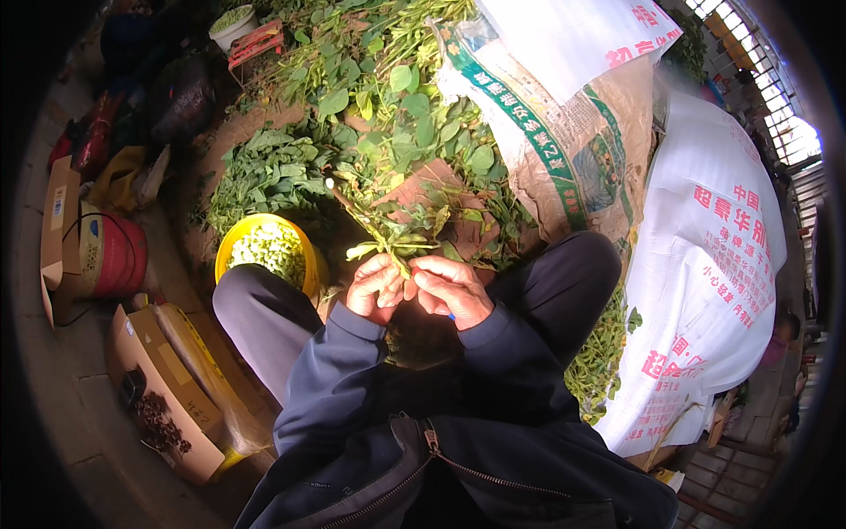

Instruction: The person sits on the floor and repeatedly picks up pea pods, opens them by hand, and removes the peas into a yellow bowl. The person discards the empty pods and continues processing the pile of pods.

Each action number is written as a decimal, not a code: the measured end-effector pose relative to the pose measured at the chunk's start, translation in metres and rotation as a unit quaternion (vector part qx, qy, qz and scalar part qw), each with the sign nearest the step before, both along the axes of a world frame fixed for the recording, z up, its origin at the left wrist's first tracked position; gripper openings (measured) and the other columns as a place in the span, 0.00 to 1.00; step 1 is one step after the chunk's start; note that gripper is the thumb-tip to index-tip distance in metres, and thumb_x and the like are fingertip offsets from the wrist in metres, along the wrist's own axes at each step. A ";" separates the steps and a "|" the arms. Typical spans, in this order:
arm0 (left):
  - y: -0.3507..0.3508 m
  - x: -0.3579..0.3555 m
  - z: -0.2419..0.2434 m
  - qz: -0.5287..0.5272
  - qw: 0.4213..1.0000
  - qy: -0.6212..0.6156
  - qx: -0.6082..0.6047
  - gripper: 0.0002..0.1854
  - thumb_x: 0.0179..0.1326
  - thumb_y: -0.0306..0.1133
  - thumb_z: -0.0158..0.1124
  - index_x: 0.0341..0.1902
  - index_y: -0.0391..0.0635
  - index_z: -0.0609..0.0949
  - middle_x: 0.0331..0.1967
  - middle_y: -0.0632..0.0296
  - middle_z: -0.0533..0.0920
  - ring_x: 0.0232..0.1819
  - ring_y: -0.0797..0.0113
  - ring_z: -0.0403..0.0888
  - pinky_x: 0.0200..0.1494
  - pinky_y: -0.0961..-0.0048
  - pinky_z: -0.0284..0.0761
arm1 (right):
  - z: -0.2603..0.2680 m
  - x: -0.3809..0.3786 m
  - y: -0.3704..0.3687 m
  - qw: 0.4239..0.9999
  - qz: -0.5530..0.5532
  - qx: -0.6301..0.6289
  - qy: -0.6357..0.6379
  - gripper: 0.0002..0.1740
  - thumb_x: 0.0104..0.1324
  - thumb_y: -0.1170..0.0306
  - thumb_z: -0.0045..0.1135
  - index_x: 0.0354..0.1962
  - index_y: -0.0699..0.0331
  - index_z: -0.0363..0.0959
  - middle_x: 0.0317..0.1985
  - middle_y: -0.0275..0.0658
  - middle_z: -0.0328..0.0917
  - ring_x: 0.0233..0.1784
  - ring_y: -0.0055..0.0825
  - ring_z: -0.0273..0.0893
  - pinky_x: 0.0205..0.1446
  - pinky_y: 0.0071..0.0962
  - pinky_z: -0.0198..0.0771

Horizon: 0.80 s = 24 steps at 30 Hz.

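Note:
Both hands meet in front of my lap on a cut green bean-plant stem (pixel 360 215) with leaves and pods. My left hand (pixel 377 287) pinches a pod at the leafy end. Close beside it, my right hand (pixel 453 287) has its fingers curled, and a bit of blue shows under them; what that is cannot be made out. The stem's pale cut end points up and to the left, away from me. Left of my hands, partly behind my knee, a yellow bucket (pixel 316 264) holds shelled green beans (pixel 271 251).
Leafy bean plants (pixel 410 112) cover the ground ahead, with a heap of stripped leaves (pixel 271 175) at left. White printed sacks (pixel 714 264) and a brown woven sack (pixel 595 159) lie at right. Cardboard boxes (pixel 165 397) stand at left. A white bucket (pixel 232 28) sits beside a red stool (pixel 256 43).

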<state>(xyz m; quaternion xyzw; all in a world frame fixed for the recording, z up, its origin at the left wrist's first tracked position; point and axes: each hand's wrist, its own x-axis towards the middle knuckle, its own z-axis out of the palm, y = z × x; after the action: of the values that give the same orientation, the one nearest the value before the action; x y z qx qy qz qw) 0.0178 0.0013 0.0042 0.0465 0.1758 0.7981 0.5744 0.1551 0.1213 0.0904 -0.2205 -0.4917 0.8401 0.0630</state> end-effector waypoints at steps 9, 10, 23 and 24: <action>0.002 0.000 0.019 0.026 0.963 0.250 -0.098 0.03 0.63 0.25 0.66 0.38 0.41 0.80 0.24 0.67 0.79 0.17 0.83 0.62 0.20 0.85 0.54 | -0.018 -0.004 -0.020 0.983 -0.040 0.042 0.173 0.57 0.52 0.31 0.59 0.60 0.76 0.64 0.42 0.40 0.75 0.40 0.21 0.71 0.42 0.20 0.63; 0.003 0.000 0.022 0.026 0.962 0.252 -0.101 0.02 0.63 0.24 0.65 0.37 0.41 0.80 0.24 0.66 0.79 0.16 0.83 0.62 0.20 0.84 0.53 | -0.019 -0.010 -0.023 0.969 -0.055 0.027 0.241 0.47 0.60 0.39 0.58 0.57 0.77 0.66 0.39 0.40 0.75 0.38 0.21 0.72 0.42 0.21 0.66; -0.008 -0.002 0.006 0.042 0.981 0.159 -0.105 0.07 0.59 0.24 0.61 0.40 0.36 0.82 0.28 0.54 0.83 0.16 0.77 0.71 0.17 0.83 0.55 | 0.017 -0.002 0.016 0.965 -0.003 0.263 -0.024 0.13 0.75 0.67 0.48 0.48 0.67 0.75 0.33 0.31 0.78 0.30 0.10 0.66 0.34 0.15 0.64; -0.007 0.000 0.007 0.044 0.983 0.146 -0.101 0.07 0.56 0.22 0.58 0.38 0.35 0.81 0.27 0.53 0.82 0.16 0.77 0.69 0.18 0.83 0.55 | 0.011 -0.004 0.022 0.952 -0.064 0.296 0.031 0.12 0.75 0.68 0.50 0.46 0.67 0.76 0.33 0.31 0.78 0.32 0.13 0.71 0.38 0.17 0.68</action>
<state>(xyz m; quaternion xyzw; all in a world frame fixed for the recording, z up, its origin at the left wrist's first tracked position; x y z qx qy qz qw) 0.0176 -0.0059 0.0116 0.0967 0.3392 0.7852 0.5089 0.1507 0.1434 0.1017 -0.1970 -0.7010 0.6572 0.1946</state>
